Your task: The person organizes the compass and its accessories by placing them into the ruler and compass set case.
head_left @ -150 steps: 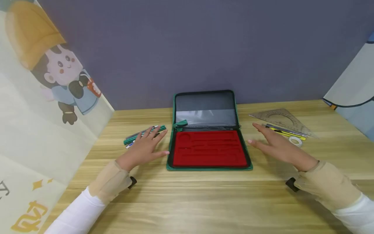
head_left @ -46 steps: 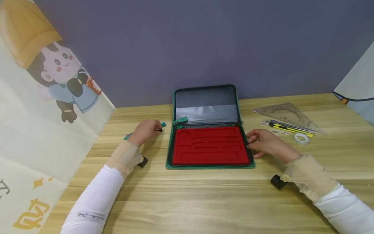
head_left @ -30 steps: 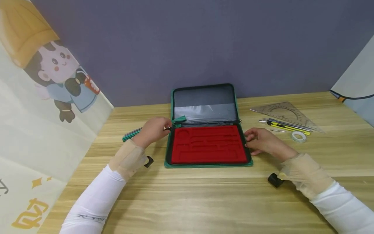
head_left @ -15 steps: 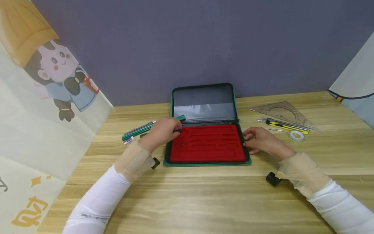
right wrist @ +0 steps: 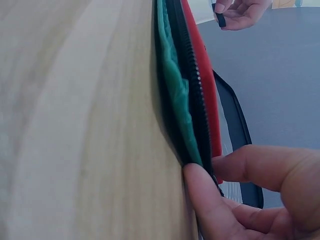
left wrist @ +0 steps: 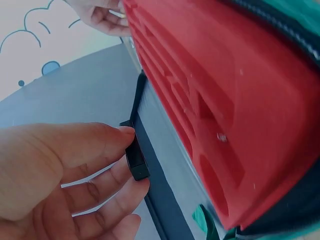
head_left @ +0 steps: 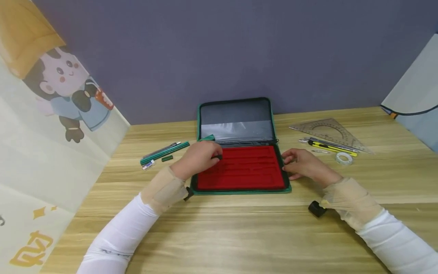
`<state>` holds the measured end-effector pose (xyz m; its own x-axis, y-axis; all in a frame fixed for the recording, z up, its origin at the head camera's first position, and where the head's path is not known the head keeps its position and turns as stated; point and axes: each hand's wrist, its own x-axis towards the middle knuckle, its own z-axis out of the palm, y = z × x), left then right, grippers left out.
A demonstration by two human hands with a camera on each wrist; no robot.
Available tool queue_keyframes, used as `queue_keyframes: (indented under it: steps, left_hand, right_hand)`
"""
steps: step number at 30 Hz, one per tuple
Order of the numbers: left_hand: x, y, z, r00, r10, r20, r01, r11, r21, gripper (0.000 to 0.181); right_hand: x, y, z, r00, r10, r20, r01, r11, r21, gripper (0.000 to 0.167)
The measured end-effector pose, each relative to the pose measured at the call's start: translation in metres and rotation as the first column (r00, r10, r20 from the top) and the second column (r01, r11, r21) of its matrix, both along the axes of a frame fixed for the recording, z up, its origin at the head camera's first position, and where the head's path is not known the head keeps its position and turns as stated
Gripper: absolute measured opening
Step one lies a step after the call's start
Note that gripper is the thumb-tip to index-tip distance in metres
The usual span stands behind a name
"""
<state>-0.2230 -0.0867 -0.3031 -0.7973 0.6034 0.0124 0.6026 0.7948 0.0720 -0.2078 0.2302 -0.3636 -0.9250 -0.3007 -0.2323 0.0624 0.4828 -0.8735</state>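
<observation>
The left hand (head_left: 199, 158) pinches a small black block (left wrist: 136, 159) between thumb and fingertips, over the far left of the red tray (head_left: 248, 171) in the open green case (head_left: 241, 193). The right hand (head_left: 302, 164) pinches the case's right edge. Yellow lettering (head_left: 31, 249) on the left wall and the triangle ruler's (head_left: 346, 136) tiny marks defeat me.

Matt red insert (head_left: 246, 171), perhaps flocked; smooth wood-grain tabletop (head_left: 239, 228); clear plastic set square (head_left: 327, 123).
</observation>
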Motion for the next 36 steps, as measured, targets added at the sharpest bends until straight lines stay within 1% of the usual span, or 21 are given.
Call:
queue_keyframes:
  steps: [4, 11, 18, 22, 25, 31, 36]
  left_hand:
    - [0.002, 0.007, -0.002, 1.0, -0.016, 0.002, 0.016, 1.0, 0.001, 0.021]
    - [0.006, 0.02, -0.005, 0.998, -0.05, 0.043, 0.049, 0.999, 0.023, 0.019]
    - [0.008, 0.03, -0.009, 0.995, -0.081, 0.054, 0.079, 0.997, 0.022, 0.018]
    - [0.008, 0.035, -0.012, 0.993, -0.101, 0.069, 0.1, 0.995, 0.008, 0.019]
    - [0.009, 0.039, -0.014, 0.991, -0.115, 0.064, 0.116, 0.993, -0.014, 0.019]
    - [0.008, 0.045, -0.019, 0.99, -0.128, 0.067, 0.13, 0.991, -0.026, 0.018]
    - [0.007, 0.05, -0.021, 0.987, -0.147, 0.069, 0.149, 0.988, -0.035, 0.013]
  right_hand:
    - [0.001, 0.001, 0.0, 1.0, 0.0, 0.004, 0.0, 1.0, -0.003, 0.053]
    - [0.001, 0.0, -0.001, 1.0, -0.015, -0.002, 0.015, 1.0, -0.007, 0.052]
    - [0.002, 0.001, -0.001, 1.0, -0.022, -0.003, 0.022, 1.0, -0.017, 0.053]
    - [0.003, 0.001, -0.001, 1.0, -0.016, 0.008, 0.017, 0.999, -0.04, 0.055]
    - [0.003, 0.001, -0.001, 1.0, -0.02, 0.008, 0.021, 0.999, -0.041, 0.054]
    - [0.003, 0.001, 0.0, 1.0, -0.021, 0.005, 0.021, 0.999, -0.037, 0.052]
    - [0.002, 0.001, -0.002, 1.0, -0.027, 0.014, 0.027, 0.999, -0.04, 0.051]
